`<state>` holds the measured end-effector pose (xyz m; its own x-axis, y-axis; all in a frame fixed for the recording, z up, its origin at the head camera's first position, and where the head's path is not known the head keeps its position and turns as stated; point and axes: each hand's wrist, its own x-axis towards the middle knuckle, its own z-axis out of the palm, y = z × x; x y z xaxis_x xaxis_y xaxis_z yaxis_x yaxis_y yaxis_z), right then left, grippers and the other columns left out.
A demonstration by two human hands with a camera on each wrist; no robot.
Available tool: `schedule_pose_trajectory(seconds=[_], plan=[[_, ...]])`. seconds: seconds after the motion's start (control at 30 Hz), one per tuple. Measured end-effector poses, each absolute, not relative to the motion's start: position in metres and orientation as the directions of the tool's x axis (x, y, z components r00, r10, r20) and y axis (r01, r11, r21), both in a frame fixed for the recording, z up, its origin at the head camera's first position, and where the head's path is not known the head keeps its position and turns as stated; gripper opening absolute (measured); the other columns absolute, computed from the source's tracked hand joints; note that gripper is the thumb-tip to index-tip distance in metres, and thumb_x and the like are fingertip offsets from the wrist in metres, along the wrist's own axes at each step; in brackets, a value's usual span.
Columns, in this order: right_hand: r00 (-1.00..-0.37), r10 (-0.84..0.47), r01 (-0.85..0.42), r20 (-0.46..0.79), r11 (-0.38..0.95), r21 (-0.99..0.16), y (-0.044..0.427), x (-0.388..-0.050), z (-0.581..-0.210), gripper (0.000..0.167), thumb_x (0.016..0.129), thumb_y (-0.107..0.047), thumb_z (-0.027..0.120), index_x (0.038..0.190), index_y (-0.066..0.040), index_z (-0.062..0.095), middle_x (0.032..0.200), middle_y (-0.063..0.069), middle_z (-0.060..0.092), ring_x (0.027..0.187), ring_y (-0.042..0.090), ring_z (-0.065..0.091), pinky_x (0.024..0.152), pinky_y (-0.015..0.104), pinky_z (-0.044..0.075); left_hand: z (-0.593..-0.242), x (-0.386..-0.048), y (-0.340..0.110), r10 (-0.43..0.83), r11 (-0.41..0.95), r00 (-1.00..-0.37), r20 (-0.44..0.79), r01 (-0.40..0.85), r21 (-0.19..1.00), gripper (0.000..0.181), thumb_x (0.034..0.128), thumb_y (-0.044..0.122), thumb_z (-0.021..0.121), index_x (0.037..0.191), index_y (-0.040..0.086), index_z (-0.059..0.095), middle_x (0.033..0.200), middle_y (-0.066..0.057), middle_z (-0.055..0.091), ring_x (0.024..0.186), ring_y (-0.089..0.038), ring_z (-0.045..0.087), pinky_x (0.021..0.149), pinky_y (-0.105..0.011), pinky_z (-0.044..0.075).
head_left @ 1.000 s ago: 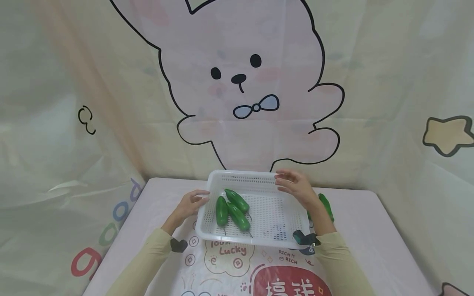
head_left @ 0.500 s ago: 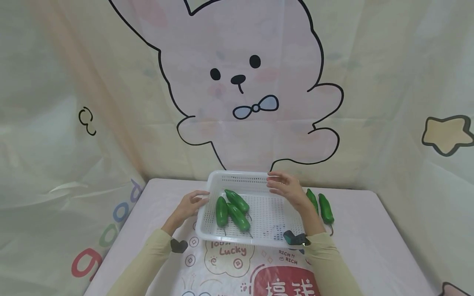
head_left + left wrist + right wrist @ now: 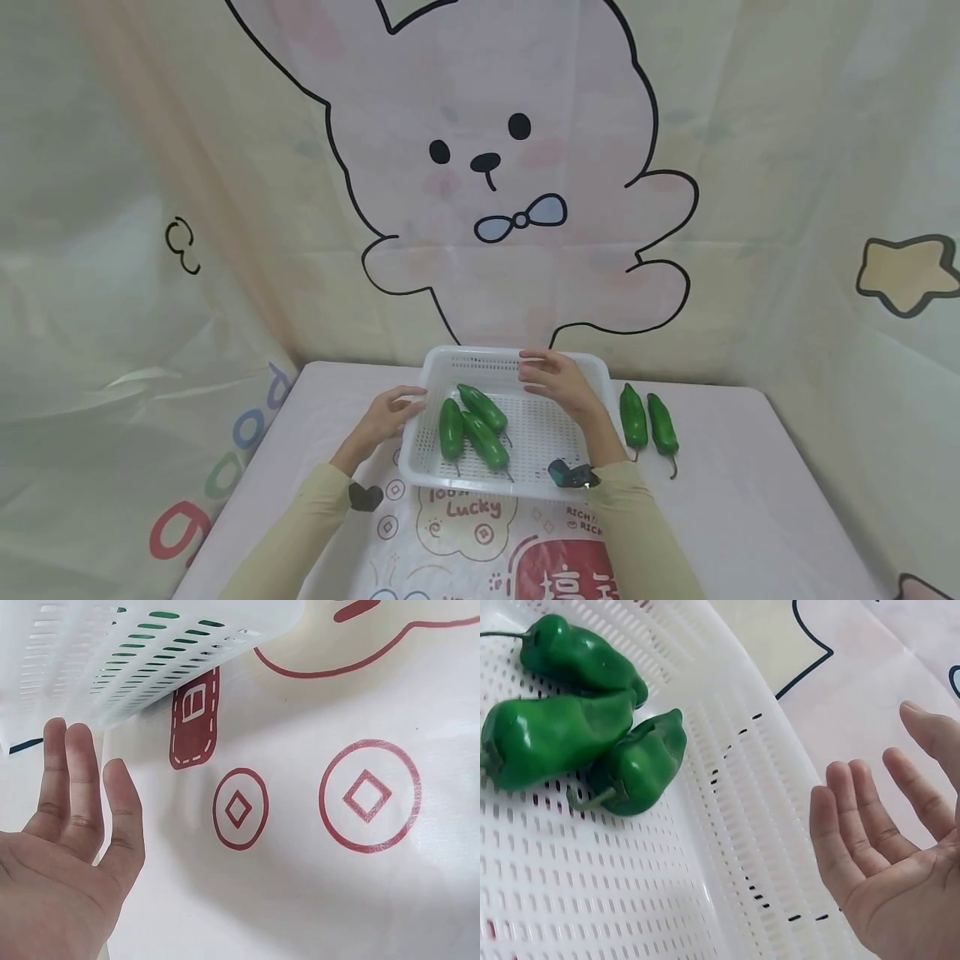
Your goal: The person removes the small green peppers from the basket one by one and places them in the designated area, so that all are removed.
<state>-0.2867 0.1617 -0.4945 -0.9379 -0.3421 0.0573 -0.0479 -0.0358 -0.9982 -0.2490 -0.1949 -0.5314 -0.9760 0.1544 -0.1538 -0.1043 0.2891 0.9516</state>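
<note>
A white perforated plastic basket (image 3: 495, 485) stands on the table, with three green peppers (image 3: 452, 429) grouped in its left half. My left hand (image 3: 385, 421) is at the basket's left side, fingers fairly straight, fingertips at or close to the wall; whether they touch it I cannot tell. In the left wrist view that hand (image 3: 71, 847) holds nothing. Over the basket's right half hovers my right hand (image 3: 561, 383), fingers extended and apart. The right wrist view shows this hand (image 3: 892, 855) with nothing in it, to the right of the peppers (image 3: 562, 739).
Two more green peppers (image 3: 633, 417) lie on the table just right of the basket. A printed cloth (image 3: 465, 525) covers the table's front part. Behind the table hangs a backdrop (image 3: 495, 275) with a cartoon animal on it.
My right hand has moved leftward over the basket, uncovering the two peppers on the right. The left hand, the basket and the peppers in it stay in place.
</note>
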Motion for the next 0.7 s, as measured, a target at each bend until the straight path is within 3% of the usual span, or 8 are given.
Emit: schedule_pose_trajectory(seconds=[0.43,0.7], plan=[[-0.946,-0.322,0.063,-0.045,-0.046,-0.997,0.141,-0.296,-0.511,0.047,0.099,-0.009,0.068,0.141,0.005,0.051,0.133,0.035,0.054,0.12,0.043,0.058,0.098,0.044,0.054,-0.534,-0.25,-0.194,0.138,0.303,-0.976,-0.168,-0.12,0.946,0.042,0.0989,0.029,0.07,0.137,0.013,0.062,0.127,-0.017,0.065,0.112,-0.037,0.065,0.087,-0.052,0.059],[-0.95,-0.312,0.001,-0.027,0.082,-0.997,0.131,-0.303,-0.525,0.05,0.094,-0.018,0.076,0.138,-0.002,0.058,0.127,0.019,0.064,0.115,0.035,0.063,0.095,0.044,0.056,-0.533,-0.25,-0.196,0.147,0.297,-0.975,-0.169,-0.12,0.947,0.041,0.0998,0.028,0.069,0.137,0.012,0.061,0.127,-0.018,0.065,0.112,-0.037,0.065,0.087,-0.051,0.059]])
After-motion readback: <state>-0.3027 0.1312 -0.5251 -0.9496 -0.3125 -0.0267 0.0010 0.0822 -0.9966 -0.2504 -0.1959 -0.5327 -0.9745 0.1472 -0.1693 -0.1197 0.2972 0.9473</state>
